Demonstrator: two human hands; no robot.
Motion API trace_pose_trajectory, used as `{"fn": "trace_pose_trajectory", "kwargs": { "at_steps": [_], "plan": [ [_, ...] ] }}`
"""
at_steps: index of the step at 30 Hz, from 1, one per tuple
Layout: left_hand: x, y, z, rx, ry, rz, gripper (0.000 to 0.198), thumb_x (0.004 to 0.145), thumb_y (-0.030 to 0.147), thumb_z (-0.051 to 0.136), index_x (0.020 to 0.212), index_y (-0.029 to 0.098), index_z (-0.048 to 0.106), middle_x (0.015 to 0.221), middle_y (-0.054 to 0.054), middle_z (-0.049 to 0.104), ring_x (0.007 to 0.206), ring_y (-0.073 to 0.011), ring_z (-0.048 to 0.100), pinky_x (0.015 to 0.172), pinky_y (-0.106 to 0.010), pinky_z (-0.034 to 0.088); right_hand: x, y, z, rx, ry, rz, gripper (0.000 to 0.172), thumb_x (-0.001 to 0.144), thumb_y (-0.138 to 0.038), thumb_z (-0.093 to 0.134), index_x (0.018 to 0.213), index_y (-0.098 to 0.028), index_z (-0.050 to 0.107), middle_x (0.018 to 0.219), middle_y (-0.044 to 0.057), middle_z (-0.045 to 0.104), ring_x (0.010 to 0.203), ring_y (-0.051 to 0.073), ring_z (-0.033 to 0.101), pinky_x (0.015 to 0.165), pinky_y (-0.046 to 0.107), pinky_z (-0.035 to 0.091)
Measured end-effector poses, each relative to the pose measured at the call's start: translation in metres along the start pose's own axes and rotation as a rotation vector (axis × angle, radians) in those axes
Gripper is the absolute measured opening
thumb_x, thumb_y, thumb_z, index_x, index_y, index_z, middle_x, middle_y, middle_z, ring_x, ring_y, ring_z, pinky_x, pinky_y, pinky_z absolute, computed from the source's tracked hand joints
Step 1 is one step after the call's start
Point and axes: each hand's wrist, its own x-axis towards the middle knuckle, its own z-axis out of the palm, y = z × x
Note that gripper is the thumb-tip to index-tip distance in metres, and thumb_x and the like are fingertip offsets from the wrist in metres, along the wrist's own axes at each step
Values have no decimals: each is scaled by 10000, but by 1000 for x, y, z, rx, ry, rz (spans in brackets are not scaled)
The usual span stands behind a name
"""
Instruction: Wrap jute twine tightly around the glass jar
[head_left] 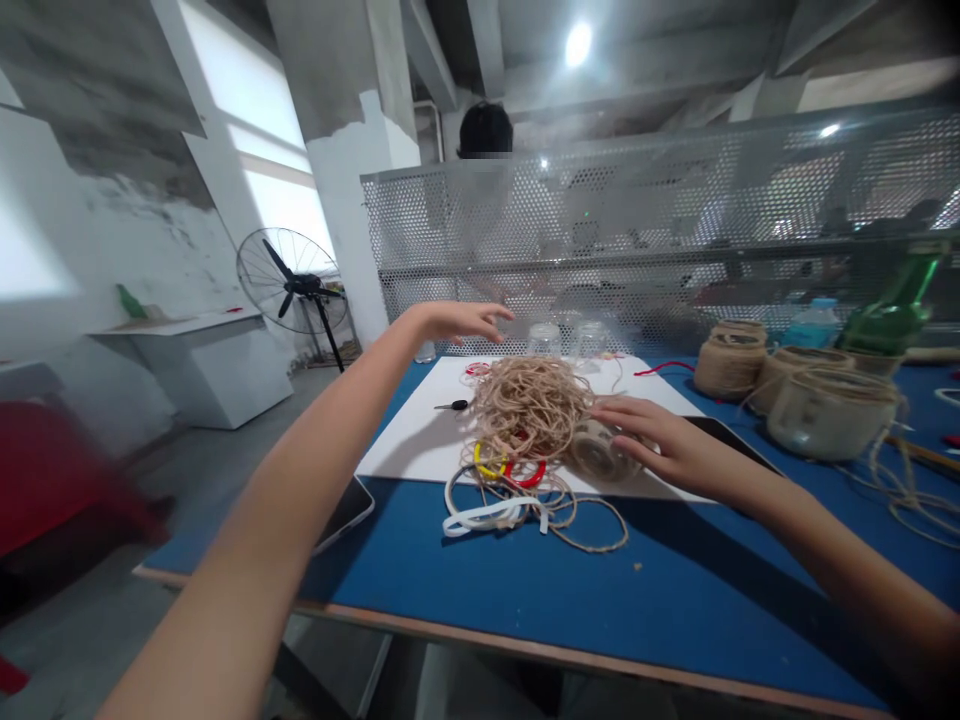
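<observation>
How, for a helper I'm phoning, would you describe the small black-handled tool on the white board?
On the blue table, find the white board under a big heap of loose twine. Just left of the heap lies the small tool, alone on bare white, its black handle nearest the twine.

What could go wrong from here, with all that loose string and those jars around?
The twine-wrapped jar under the right hand lies on its side, so it could roll away if let go. The tangled jute twine could catch on the small black-handled tool beside it. The left hand hovers near clear jars, which a careless reach might knock over.
</observation>
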Motion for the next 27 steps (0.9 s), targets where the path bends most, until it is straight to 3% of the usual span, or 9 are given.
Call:
{"fn": "trace_pose_trajectory", "kwargs": {
  "at_steps": [2, 4, 8, 11, 17, 21, 24, 27],
  "plan": [
    [-2, -20, 21, 165, 69, -165, 451, 800, 252, 414, 1249, 212, 416, 1235, -92, 491, 1038, -181, 502, 796, -240, 405, 0, 0, 0, -13, 0, -4, 390, 869, -307, 379, 1220, -184, 496, 1240, 112, 512, 1164, 231, 445, 974, 435, 384],
    [-4, -39, 50, 220, 39, -234, 419, 758, 195, 465, 1168, 117, 496, 1160, -152, 539, 1026, -231, 510, 817, -282, 396, -1, 0, 0, -22, 5, -9, 387, 869, -300, 378, 1212, -171, 502, 1240, 120, 510, 1160, 233, 449, 973, 437, 385],
    [-13, -59, 109, 258, -55, -216, 403, 732, 209, 546, 1132, 175, 520, 1081, -85, 596, 952, -192, 547, 782, -229, 402, -1, -2, 0, -28, 12, -12, 389, 869, -291, 377, 1222, -171, 491, 1226, 115, 520, 1155, 220, 453, 973, 417, 391],
    [-25, -65, 131, 302, -34, -230, 313, 796, 199, 454, 1096, 143, 523, 1002, -120, 608, 882, -208, 562, 727, -261, 411, 0, -2, 1, -35, 17, -9, 381, 867, -288, 382, 1214, -181, 496, 1223, 105, 523, 1153, 211, 454, 971, 402, 396],
    [-55, -64, 139, 357, -39, -283, 320, 804, 150, 402, 1106, 98, 491, 964, -156, 588, 830, -220, 570, 680, -275, 407, 1, -2, 2, -47, 17, -10, 382, 861, -274, 383, 1209, -168, 502, 1214, 115, 526, 1141, 219, 461, 974, 414, 386],
    [-82, -51, 127, 390, -30, -356, 317, 794, 70, 328, 1049, 47, 514, 983, -193, 531, 767, -220, 571, 671, -310, 409, 0, -3, 1, -40, 14, -3, 386, 863, -278, 378, 1209, -161, 503, 1212, 117, 528, 1142, 219, 460, 974, 414, 385],
    [-131, -33, 111, 368, -22, -317, 337, 808, 49, 281, 1010, 105, 545, 981, -136, 517, 776, -186, 556, 710, -296, 410, 0, -4, 1, -36, 10, 3, 383, 864, -284, 376, 1205, -173, 509, 1210, 111, 532, 1140, 220, 464, 970, 415, 388],
    [-204, -3, 115, 83, 31, -54, 286, 896, 180, 286, 1009, 199, 549, 994, -55, 535, 885, -150, 525, 788, -240, 410, 0, -2, 2, -34, 12, 0, 385, 860, -290, 382, 1208, -184, 508, 1218, 104, 529, 1145, 224, 462, 966, 414, 392]
  ]
}}
